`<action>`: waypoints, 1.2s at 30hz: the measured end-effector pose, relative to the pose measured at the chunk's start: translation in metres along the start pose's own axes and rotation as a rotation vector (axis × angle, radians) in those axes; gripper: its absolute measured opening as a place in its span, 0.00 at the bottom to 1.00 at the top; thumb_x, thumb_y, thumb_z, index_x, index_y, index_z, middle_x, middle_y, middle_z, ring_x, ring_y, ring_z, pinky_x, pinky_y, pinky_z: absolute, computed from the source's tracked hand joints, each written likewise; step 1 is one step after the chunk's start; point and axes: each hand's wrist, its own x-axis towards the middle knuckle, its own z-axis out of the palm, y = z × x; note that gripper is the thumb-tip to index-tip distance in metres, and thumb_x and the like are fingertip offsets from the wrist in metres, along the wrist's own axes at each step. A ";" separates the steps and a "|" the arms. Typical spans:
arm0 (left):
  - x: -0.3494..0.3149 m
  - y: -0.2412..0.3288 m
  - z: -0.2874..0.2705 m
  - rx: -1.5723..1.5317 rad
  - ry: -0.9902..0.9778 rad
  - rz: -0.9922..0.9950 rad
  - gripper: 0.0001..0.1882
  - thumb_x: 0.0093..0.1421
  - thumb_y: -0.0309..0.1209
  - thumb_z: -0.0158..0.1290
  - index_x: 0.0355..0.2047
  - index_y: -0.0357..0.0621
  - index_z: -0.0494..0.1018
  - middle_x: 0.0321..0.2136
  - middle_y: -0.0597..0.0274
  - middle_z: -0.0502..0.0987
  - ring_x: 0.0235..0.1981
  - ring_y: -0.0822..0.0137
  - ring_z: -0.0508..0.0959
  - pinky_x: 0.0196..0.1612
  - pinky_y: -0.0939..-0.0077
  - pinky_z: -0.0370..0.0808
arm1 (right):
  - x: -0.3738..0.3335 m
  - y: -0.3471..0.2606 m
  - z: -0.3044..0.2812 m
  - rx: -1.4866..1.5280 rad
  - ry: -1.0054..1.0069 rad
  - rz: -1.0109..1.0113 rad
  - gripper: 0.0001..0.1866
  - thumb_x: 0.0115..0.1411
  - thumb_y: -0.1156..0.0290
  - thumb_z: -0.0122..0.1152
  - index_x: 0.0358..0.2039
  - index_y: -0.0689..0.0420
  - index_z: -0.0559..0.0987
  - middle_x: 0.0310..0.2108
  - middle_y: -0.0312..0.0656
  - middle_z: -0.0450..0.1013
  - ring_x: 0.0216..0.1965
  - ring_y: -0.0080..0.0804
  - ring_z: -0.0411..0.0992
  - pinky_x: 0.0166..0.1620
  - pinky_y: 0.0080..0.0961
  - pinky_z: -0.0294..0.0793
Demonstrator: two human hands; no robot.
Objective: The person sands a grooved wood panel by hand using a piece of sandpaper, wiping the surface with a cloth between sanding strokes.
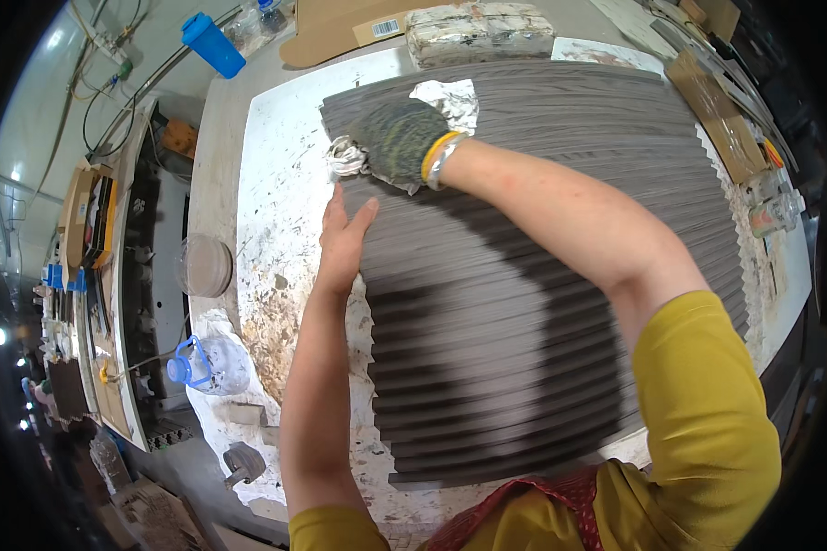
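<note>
A large dark grey wood-grain panel point(487, 340) with lengthwise ridges and stepped side edges lies flat before me. My right hand point(397, 138), in a dark knit glove with a yellow cuff, is closed on a crumpled white rag point(452, 99) and presses it against the panel near its far left corner. Parts of the rag stick out on both sides of the glove; its middle is hidden. My left hand point(343, 241) is bare, its fingers stretched out along the panel's left edge, just nearer than the rag. It appears to hold nothing.
Under the panel is a stained white sheet point(271, 202). A wrapped block point(480, 33) and cardboard point(340, 32) lie beyond it. On the left stand a blue cup point(213, 46), a round tub point(206, 265) and a plastic jug point(213, 365). A clear bottle point(776, 213) lies at right.
</note>
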 end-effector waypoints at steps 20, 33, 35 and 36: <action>-0.022 0.036 -0.007 -0.199 -0.092 -0.099 0.42 0.62 0.38 0.53 0.68 0.35 0.44 0.64 0.46 0.56 0.62 0.57 0.61 0.63 0.71 0.58 | -0.084 0.055 -0.059 -0.057 -0.126 0.239 0.15 0.51 0.66 0.63 0.39 0.58 0.79 0.37 0.50 0.77 0.39 0.43 0.77 0.43 0.37 0.77; -0.011 0.056 0.007 0.060 -0.088 -0.048 0.44 0.60 0.37 0.56 0.67 0.34 0.44 0.64 0.43 0.55 0.64 0.55 0.59 0.64 0.67 0.56 | -0.183 0.157 -0.094 -0.017 -0.158 0.415 0.08 0.49 0.72 0.61 0.31 0.57 0.80 0.29 0.46 0.76 0.32 0.39 0.77 0.36 0.35 0.76; -0.008 0.047 -0.001 0.056 -0.082 -0.039 0.44 0.60 0.36 0.56 0.67 0.33 0.44 0.64 0.43 0.54 0.64 0.55 0.58 0.65 0.67 0.56 | -0.119 0.087 -0.078 -0.167 -0.204 0.223 0.06 0.47 0.76 0.60 0.28 0.58 0.80 0.31 0.48 0.77 0.35 0.43 0.76 0.37 0.38 0.76; -0.006 0.046 0.006 0.058 -0.084 -0.035 0.44 0.60 0.36 0.56 0.67 0.33 0.44 0.64 0.43 0.54 0.64 0.55 0.58 0.65 0.67 0.56 | -0.097 0.071 -0.063 -0.107 -0.113 0.181 0.06 0.46 0.74 0.61 0.27 0.58 0.80 0.31 0.49 0.77 0.36 0.44 0.76 0.38 0.39 0.76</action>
